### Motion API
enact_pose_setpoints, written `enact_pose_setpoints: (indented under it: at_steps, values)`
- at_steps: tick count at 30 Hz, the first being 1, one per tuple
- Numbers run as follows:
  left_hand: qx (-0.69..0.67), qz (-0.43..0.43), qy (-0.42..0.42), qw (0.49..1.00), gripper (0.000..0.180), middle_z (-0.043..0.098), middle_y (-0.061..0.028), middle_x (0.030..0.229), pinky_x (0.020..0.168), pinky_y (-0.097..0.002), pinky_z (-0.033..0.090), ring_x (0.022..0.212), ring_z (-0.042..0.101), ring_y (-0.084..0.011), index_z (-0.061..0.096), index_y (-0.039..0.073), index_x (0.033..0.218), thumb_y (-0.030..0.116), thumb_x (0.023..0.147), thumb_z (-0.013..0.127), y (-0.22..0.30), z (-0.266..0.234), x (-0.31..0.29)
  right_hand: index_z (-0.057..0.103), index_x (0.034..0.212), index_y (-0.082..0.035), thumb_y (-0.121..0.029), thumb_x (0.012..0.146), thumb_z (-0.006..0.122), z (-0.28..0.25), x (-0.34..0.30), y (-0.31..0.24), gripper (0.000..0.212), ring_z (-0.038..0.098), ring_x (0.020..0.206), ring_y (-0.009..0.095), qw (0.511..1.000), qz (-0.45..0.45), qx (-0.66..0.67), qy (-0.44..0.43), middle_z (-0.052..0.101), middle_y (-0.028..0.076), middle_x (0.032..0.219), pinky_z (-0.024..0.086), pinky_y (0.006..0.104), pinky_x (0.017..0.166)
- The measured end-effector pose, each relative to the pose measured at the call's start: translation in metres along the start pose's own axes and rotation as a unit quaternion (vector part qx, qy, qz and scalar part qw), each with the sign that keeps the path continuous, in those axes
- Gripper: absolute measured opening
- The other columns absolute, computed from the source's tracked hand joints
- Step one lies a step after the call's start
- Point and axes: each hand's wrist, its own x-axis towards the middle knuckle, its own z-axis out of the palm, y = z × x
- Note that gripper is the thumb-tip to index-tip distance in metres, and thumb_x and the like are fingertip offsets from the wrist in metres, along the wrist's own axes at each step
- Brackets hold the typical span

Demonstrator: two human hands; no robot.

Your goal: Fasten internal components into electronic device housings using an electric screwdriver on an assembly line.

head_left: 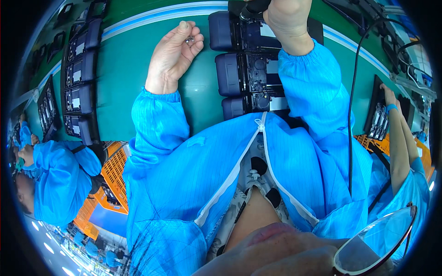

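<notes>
My left hand (177,53) is raised over the green work surface, palm up with its fingers curled in. A few small shiny metal pieces (189,41), too small to name, are cupped in its fingers. At the top edge, my right hand (290,20) is closed round a black handheld tool (256,7), whose kind is cut off by the frame edge. It is over the farthest of several dark device housings (229,73) standing in a row from far to near. These carry open black inner parts and pale rectangular plates; my right sleeve hides part of them.
Another row of similar housings (83,66) stands on the left. A black cable (353,92) hangs down on the right. Orange crates (115,175) stand below the left edge of the table. A co-worker in blue (60,179) sits at left; another person's arms (398,133) reach in at right.
</notes>
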Motion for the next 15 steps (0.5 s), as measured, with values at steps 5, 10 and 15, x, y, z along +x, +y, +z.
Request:
enact_pose_setpoints:
  at_steps: [5, 10, 15]
  values:
    - [-0.008, 0.000, -0.013, 1.000, 0.022, 0.062, -0.0046, 0.089, 0.074, -0.0247, 0.057, 0.082, 0.061, -0.0151, 0.062, 0.003, 0.099, 0.025, 0.094, 0.062, 0.002, -0.003, -0.002, 0.058, 0.088, -0.002, -0.025, 0.085, 0.070, 0.000, 0.000, 0.005, 0.026, 0.052, 0.050, 0.012, 1.000, 0.014, 0.000, 0.005, 0.054, 0.004, 0.062, 0.043, 0.0259, 0.049]
    - [-0.011, -0.002, -0.022, 1.000, 0.022, 0.062, -0.0045, 0.089, 0.074, -0.0250, 0.056, 0.083, 0.061, -0.0151, 0.061, 0.003, 0.100, 0.025, 0.094, 0.062, 0.002, -0.003, 0.001, 0.057, 0.089, -0.002, -0.025, 0.085, 0.070, -0.002, 0.001, 0.008, 0.026, 0.052, 0.050, 0.013, 1.000, 0.015, 0.005, 0.016, 0.055, 0.004, 0.062, 0.043, 0.0261, 0.048]
    - [-0.014, 0.005, -0.035, 0.999, 0.024, 0.061, -0.0041, 0.089, 0.074, -0.0244, 0.056, 0.083, 0.060, -0.0150, 0.061, 0.004, 0.099, 0.027, 0.094, 0.062, -0.002, 0.005, 0.006, 0.057, 0.090, -0.001, -0.025, 0.086, 0.067, -0.001, 0.003, -0.002, 0.026, 0.053, 0.050, 0.014, 1.000, 0.021, 0.004, 0.013, 0.054, 0.005, 0.062, 0.044, 0.0270, 0.049]
